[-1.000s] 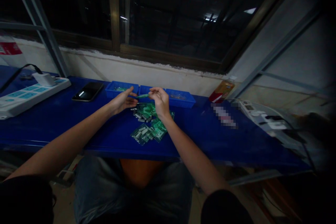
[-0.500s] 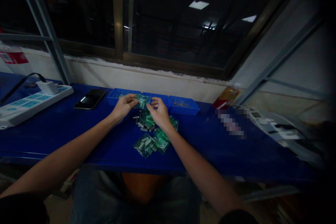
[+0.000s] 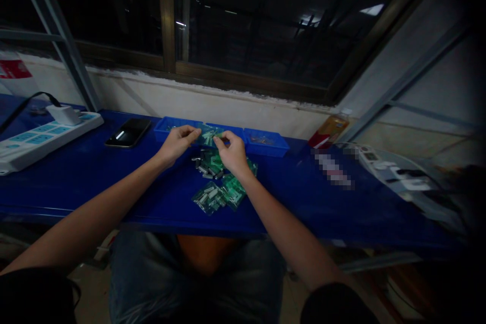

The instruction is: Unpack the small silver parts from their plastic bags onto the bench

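Observation:
Between my two hands is a small clear greenish plastic bag (image 3: 208, 134) with pale, stick-like pieces inside. My left hand (image 3: 177, 145) pinches its left edge, thumb against fingers. On the other side my right hand (image 3: 233, 151) grips the right edge, fingers closed. The bag is held up in front of the blue trays. Below the hands lies a pile of dark and silvery small cylinders (image 3: 207, 168). Nearer the table's front edge are filled bags (image 3: 209, 197) and more green bags (image 3: 233, 188), partly hidden by my right wrist.
Along the wall stand a left blue tray (image 3: 161, 133) and a right blue tray (image 3: 279, 148) with small parts, another between. A phone (image 3: 128, 132) and a white power strip (image 3: 45, 136) lie left. At right are a drink bottle (image 3: 328, 131) and another power strip (image 3: 395, 174) on the blue table (image 3: 296, 202).
The camera view has tipped down slightly, so the table sits higher. My right hand's fingers have closed in more on the bag's edge, and the bag stays between both hands.

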Available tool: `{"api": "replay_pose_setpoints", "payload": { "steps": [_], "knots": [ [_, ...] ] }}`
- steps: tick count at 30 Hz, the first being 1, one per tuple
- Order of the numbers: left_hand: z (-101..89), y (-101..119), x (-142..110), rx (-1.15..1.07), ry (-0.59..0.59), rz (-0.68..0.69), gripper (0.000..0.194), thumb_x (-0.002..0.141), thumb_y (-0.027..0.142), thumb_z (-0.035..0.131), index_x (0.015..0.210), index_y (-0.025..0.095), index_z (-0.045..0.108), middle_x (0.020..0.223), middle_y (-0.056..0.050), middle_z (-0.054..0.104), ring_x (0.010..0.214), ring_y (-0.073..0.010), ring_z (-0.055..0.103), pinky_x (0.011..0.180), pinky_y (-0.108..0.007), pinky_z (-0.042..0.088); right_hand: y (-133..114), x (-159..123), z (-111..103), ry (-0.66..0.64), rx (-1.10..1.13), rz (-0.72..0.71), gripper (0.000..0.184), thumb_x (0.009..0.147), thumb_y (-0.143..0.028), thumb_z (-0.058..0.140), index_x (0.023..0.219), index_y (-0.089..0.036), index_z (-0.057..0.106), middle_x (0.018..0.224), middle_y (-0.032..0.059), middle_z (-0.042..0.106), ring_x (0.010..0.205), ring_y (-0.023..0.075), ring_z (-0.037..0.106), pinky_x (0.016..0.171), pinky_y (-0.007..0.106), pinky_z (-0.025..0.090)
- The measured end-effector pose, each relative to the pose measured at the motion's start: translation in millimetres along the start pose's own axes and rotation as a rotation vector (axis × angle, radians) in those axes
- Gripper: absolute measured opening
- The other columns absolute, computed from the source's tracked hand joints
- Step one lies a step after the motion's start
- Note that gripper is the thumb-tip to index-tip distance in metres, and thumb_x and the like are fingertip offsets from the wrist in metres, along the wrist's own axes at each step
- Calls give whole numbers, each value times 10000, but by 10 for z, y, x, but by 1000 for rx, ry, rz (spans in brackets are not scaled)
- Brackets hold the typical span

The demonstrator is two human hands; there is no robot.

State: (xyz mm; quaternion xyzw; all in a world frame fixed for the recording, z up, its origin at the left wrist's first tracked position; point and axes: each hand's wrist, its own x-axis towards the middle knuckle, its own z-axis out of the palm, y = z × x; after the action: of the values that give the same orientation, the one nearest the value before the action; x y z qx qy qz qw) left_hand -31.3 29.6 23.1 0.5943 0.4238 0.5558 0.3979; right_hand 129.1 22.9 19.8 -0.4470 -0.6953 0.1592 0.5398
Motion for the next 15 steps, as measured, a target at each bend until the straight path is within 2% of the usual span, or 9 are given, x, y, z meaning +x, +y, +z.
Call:
{"api": "replay_pose_setpoints", "payload": {
  "steps": [3, 6, 8, 10, 12, 15],
  "knots": [
    [-21, -15, 7, 53, 12, -157, 442, 710, 567, 557, 610, 136, 565, 564, 1, 497, 488, -88, 417, 467, -220, 303, 5, -1, -11, 69, -44, -32, 132, 735, -247, 545, 626, -174, 557, 661, -11, 475, 638, 119, 486, 614, 247, 396],
    [-31, -8, 7, -51, -114, -416, 580, 742, 665, 411, 608, 127, 585, 551, -25, 505, 443, -95, 413, 436, -232, 295, 3, -4, -34, 104, -109, -81, 102, 728, -240, 571, 693, -187, 652, 669, -4, 458, 646, 122, 475, 624, 256, 402],
    [-29, 2, 2, -142, -173, -505, 573, 732, 661, 431, 661, 122, 609, 592, -38, 537, 462, -101, 447, 443, -230, 318, -7, -9, -50, 66, -122, -126, 131, 745, -229, 557, 747, -204, 685, 652, -6, 459, 627, 119, 470, 617, 256, 400],
    [-24, 5, -6, -197, -171, -483, 434, 686, 562, 582, 735, 133, 618, 664, -31, 573, 508, -101, 488, 470, -220, 351, -23, -17, -61, 0, -120, -163, 179, 760, -180, 518, 788, -213, 692, 649, -8, 479, 607, 111, 469, 610, 252, 399],
    [-18, -1, -12, -225, -141, -379, 310, 625, 408, 699, 768, 149, 610, 708, -9, 585, 549, -91, 510, 501, -207, 374, -38, -27, -63, -44, -119, -174, 250, 754, -111, 466, 815, -212, 686, 682, -3, 511, 623, 109, 485, 618, 246, 406],
    [-11, -11, -19, -255, -87, -227, 240, 608, 299, 720, 762, 157, 602, 716, 8, 584, 601, -87, 526, 524, -195, 390, -33, -33, -47, -54, -106, -116, 314, 714, -52, 419, 830, -204, 669, 760, 10, 529, 686, 112, 518, 641, 241, 428]
  ]
}}
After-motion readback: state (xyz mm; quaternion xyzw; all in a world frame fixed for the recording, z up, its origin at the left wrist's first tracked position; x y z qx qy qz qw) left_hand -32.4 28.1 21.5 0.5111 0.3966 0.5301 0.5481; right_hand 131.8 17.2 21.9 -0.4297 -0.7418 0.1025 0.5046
